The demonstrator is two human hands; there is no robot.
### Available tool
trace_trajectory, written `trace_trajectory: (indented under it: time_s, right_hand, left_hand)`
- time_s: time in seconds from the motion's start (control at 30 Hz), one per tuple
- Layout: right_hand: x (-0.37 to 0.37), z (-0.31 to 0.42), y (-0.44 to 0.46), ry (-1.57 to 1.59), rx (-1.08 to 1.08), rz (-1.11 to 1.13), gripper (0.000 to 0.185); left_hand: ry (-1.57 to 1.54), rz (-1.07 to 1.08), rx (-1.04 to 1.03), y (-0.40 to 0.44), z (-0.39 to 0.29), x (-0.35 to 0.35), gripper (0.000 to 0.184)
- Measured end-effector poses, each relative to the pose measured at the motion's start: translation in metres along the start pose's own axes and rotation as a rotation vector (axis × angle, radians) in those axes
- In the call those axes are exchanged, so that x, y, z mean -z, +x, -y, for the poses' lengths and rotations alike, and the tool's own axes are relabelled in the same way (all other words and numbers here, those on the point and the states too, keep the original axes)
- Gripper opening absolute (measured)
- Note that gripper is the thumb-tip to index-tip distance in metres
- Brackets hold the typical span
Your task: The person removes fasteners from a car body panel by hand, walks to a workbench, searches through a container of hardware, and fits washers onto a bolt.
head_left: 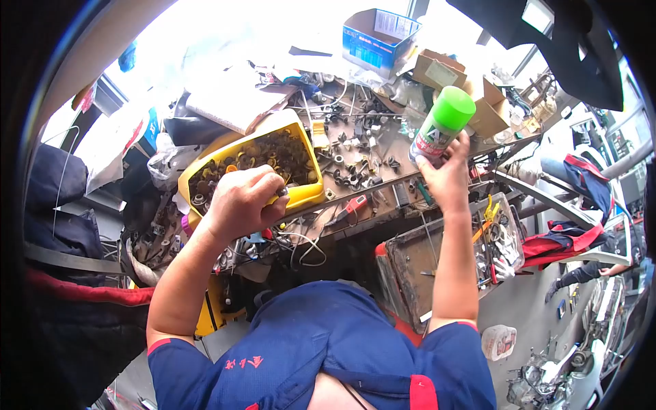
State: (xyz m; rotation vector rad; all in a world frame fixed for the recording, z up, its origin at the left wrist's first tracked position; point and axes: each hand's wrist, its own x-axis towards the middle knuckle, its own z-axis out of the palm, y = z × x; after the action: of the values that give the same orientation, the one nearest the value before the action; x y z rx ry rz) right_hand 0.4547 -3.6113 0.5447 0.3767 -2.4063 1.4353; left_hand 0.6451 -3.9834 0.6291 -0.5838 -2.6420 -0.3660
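Note:
My right hand [447, 176] is wrapped round the lower part of a spray can [432, 140] with a bright green cap, held tilted above the right part of the bench. My left hand [244, 199] is closed in a pinch over the front edge of a yellow bin [311, 198]. A small dark end shows at its fingertips; what it belongs to is hidden. Many small dark and brassy fittings [273, 150] fill the bin. Loose black parts [365, 167] lie on the bench to its right.
A red meter-like tool [355, 205] lies at the bench's front edge. Behind stand a blue box [379, 44] and an open cardboard box [488, 102]. A tool cart [413, 273] with pliers and other tools stands below my right arm. White cables hang at the front.

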Motion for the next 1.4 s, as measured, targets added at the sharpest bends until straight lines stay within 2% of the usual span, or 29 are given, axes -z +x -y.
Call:
trace_trajectory:
  time_s: [0.03, 0.07, 0.13, 0.2, 0.23, 0.3, 0.37, 0.4, 0.5, 0.53, 0.57, 0.63, 0.7, 0.73, 0.77, 0.8, 0.83, 0.87, 0.9, 0.93, 1.0, 1.07, 1.1, 1.17, 1.23, 1.33, 1.37, 1.4]
  right_hand:
    - [-0.005, 0.006, -0.014, -0.431, 0.147, -0.259, 0.091]
    - [-0.009, 0.024, -0.031, -0.295, 0.078, -0.238, 0.08]
    - [-0.026, 0.042, -0.052, -0.116, 0.147, -0.056, 0.063]
    - [-0.056, 0.052, -0.057, -0.157, 0.33, 0.109, 0.059]
    - [-0.075, 0.062, -0.046, -0.245, 0.376, 0.114, 0.062]
    - [-0.116, 0.049, -0.016, -0.443, 0.256, 0.12, 0.075]
    - [-0.136, 0.058, 0.014, -0.59, -0.006, 0.208, 0.081]
    - [-0.142, 0.063, 0.02, -0.673, -0.033, 0.199, 0.076]
    - [-0.143, 0.074, 0.023, -0.631, -0.019, 0.447, 0.073]
    - [-0.145, 0.072, 0.016, -0.588, 0.063, 0.496, 0.069]
    - [-0.154, 0.056, -0.002, -0.466, 0.208, 0.367, 0.062]
    - [-0.137, 0.06, -0.017, -0.37, 0.345, 0.387, 0.052]
    - [-0.114, 0.073, -0.031, -0.149, 0.399, 0.226, 0.04]
    - [-0.093, 0.086, -0.033, 0.019, 0.456, 0.092, 0.033]
    - [-0.073, 0.091, -0.029, 0.035, 0.548, -0.105, 0.029]
    - [-0.053, 0.093, -0.024, -0.018, 0.546, -0.347, 0.031]
    - [-0.032, 0.09, -0.014, -0.274, 0.491, -0.565, 0.039]
    - [-0.014, 0.078, 0.003, -0.421, 0.494, -0.702, 0.056]
    - [-0.001, 0.076, 0.021, -0.41, 0.456, -0.693, 0.068]
    - [0.001, 0.069, 0.033, -0.22, 0.335, -0.495, 0.071]
    - [0.003, 0.064, 0.035, -0.028, 0.233, -0.264, 0.074]
    - [0.009, 0.067, 0.033, -0.025, 0.293, -0.193, 0.074]
    - [0.021, 0.077, 0.023, -0.292, 0.601, -0.372, 0.073]
    - [0.058, 0.104, -0.017, 0.085, 0.426, -0.285, 0.073]
    - [0.115, 0.129, -0.051, -0.133, 0.487, -0.441, 0.068]
    - [0.167, 0.206, -0.071, 0.414, 0.732, -0.657, 0.1]
    - [0.18, 0.232, -0.064, 0.489, 0.835, -0.705, 0.111]
    - [0.193, 0.253, -0.06, 0.505, 0.925, -0.747, 0.102]
  left_hand:
    - [0.007, -0.001, 0.005, 0.001, 0.0, 0.0, 0.018]
    - [0.009, -0.013, -0.002, 0.001, 0.001, -0.001, 0.018]
    - [0.014, -0.015, -0.009, 0.003, 0.0, -0.003, 0.018]
    - [0.019, -0.006, -0.018, 0.004, 0.001, -0.004, 0.019]
    - [0.019, 0.002, -0.026, 0.004, 0.001, -0.004, 0.019]
    - [-0.002, 0.006, -0.02, 0.005, 0.0, -0.003, 0.02]
    - [0.004, 0.007, -0.031, 0.004, 0.001, -0.004, 0.02]
    - [0.008, 0.009, -0.032, 0.004, 0.001, -0.003, 0.02]
    - [0.014, 0.008, -0.038, 0.004, 0.002, -0.002, 0.02]
    - [0.009, 0.001, -0.039, 0.004, 0.002, -0.003, 0.02]
    - [0.004, -0.008, -0.037, 0.005, 0.002, -0.003, 0.021]
    - [-0.014, -0.005, -0.025, 0.005, 0.001, -0.003, 0.02]
    - [-0.016, -0.009, -0.02, 0.006, 0.001, -0.002, 0.02]
    - [-0.016, -0.008, -0.031, 0.006, 0.002, -0.002, 0.02]
    - [-0.017, -0.008, -0.015, 0.006, 0.002, -0.001, 0.019]
    - [-0.015, -0.007, -0.026, 0.009, 0.004, -0.002, 0.019]
    - [-0.021, 0.001, -0.033, 0.008, 0.004, -0.002, 0.019]
    - [-0.015, 0.003, -0.041, 0.009, 0.002, 0.0, 0.02]
    - [-0.01, 0.006, -0.049, 0.01, 0.0, 0.002, 0.02]
    - [-0.033, 0.016, -0.04, 0.007, 0.003, 0.0, 0.02]
    - [-0.062, -0.011, -0.055, 0.004, 0.003, 0.0, 0.019]
    - [-0.077, -0.05, -0.07, 0.001, 0.007, -0.002, 0.019]
    - [-0.081, -0.049, -0.056, 0.0, 0.005, 0.003, 0.018]
    - [-0.104, -0.062, -0.052, 0.001, 0.002, 0.008, 0.018]
    - [-0.143, -0.028, -0.059, 0.002, 0.005, 0.008, 0.017]
    - [-0.124, -0.005, -0.065, 0.004, 0.004, 0.009, 0.018]
    - [-0.14, 0.004, -0.062, 0.003, 0.003, 0.01, 0.018]
    - [-0.128, 0.003, -0.073, 0.003, 0.003, 0.011, 0.02]
